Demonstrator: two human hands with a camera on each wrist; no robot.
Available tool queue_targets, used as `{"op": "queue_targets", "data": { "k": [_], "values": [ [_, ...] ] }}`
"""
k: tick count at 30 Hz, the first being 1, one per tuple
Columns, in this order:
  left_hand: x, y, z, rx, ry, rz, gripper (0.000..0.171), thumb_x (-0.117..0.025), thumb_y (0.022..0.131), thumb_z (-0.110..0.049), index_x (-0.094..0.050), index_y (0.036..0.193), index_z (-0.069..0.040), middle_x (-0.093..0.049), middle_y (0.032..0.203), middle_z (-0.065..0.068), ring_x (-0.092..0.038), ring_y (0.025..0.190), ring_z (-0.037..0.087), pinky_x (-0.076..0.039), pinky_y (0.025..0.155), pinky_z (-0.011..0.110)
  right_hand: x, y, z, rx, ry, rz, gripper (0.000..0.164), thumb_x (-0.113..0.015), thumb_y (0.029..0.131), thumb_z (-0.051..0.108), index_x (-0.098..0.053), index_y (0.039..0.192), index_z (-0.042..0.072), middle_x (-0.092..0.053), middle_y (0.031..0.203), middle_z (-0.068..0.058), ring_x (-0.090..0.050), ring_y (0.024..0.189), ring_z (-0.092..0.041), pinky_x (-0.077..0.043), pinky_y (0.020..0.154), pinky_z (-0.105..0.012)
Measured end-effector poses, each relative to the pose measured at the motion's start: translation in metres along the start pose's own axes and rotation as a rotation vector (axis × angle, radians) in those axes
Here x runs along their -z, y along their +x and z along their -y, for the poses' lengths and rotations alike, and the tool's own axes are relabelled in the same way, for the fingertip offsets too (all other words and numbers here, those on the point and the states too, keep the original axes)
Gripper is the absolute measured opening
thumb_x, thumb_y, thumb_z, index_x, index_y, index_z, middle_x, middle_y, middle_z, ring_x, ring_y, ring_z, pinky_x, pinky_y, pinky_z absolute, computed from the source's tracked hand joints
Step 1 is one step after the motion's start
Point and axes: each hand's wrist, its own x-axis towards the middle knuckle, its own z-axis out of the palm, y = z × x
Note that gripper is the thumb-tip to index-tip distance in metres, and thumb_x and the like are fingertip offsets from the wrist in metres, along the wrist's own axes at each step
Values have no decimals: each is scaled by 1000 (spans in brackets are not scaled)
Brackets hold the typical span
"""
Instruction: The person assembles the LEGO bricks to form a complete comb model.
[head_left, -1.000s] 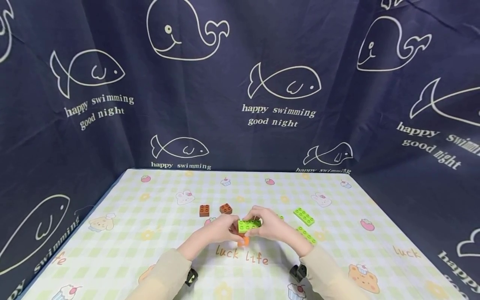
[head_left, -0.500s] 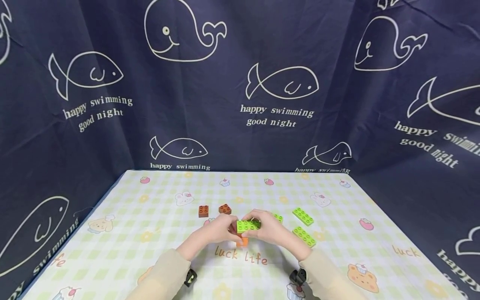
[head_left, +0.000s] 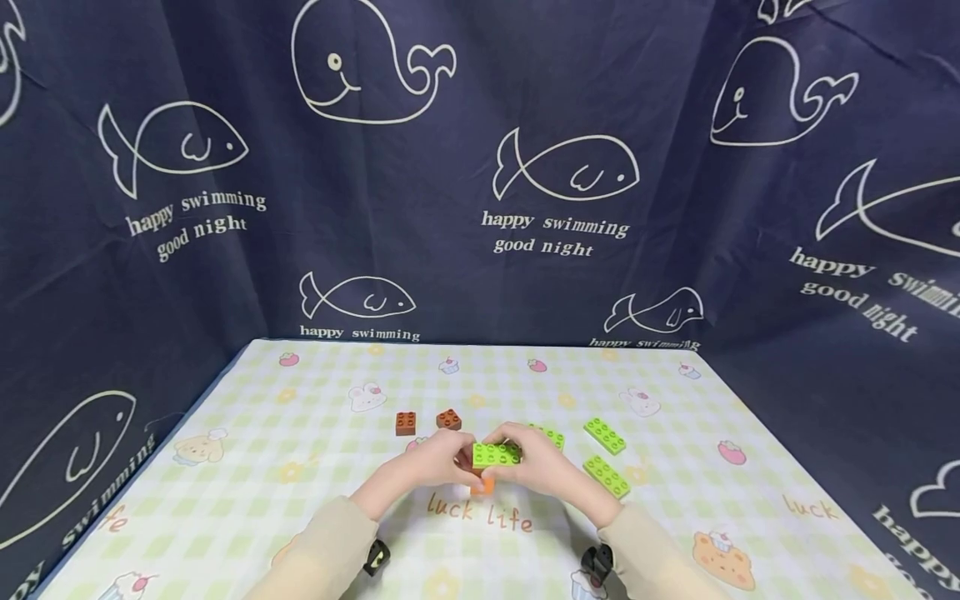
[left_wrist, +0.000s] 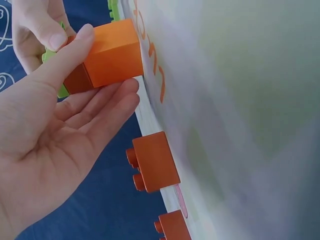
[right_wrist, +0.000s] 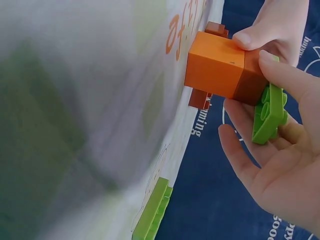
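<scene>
Three toy building bricks form an upright stack in front of me. At its bottom is an orange brick point(left_wrist: 115, 55), with a brown brick point(right_wrist: 251, 79) above it and a flat green brick point(head_left: 495, 454) across the top. The green one overhangs toward the right in the head view. My left hand point(head_left: 441, 457) grips the orange and brown bricks, thumb on the near side and fingers behind. With thumb and fingers my right hand point(head_left: 538, 460) holds the green brick; part of that brick is hidden under the hand.
Two brown bricks, one squarish point(head_left: 406, 423) and one angled point(head_left: 449, 419), lie beyond my left hand. On the right are two flat green bricks, a farther one point(head_left: 604, 435) and a nearer one point(head_left: 606, 476). Another green brick point(head_left: 553, 437) shows behind my right hand.
Both hands stay at the stack, with the right hand shifted very slightly. The view tilts a little; the loose bricks keep their places.
</scene>
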Motion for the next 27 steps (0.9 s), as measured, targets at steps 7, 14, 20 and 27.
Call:
{"op": "queue_targets", "data": {
  "k": [7, 14, 20, 27],
  "values": [
    [7, -3, -2, 40, 1, -25, 38, -79, 74, -28, -63, 102, -9, -66, 94, 0, -62, 85, 11, -51, 76, 20, 6, -1, 2, 25, 21, 32, 35, -75, 77, 29, -65, 108, 14, -65, 101, 4, -60, 93, -13, -50, 84, -29],
    [16, -9, 1, 52, 29, -77, 47, -75, 79, -34, -60, 114, -7, -64, 111, 7, -60, 100, 20, -51, 87, 34, 8, -1, 0, 33, 16, 30, 37, -75, 77, 32, -66, 109, 16, -65, 99, 7, -59, 92, -11, -48, 82, -27],
    [20, -15, 10, 69, 31, -99, 44, -74, 81, -28, -60, 116, -5, -63, 114, 6, -60, 105, 22, -49, 91, 38, 6, -3, -2, 48, 0, 17, 39, -75, 77, 33, -66, 109, 13, -66, 100, 3, -60, 95, -16, -49, 87, -35],
    [26, -22, 21, 79, 45, -132, 42, -75, 80, -22, -61, 114, -1, -65, 113, 10, -60, 102, 25, -50, 90, 39, 5, -5, -3, 15, -3, 13, 38, -76, 77, 31, -66, 110, 15, -65, 103, 4, -60, 100, -17, -47, 93, -41]
  ]
}}
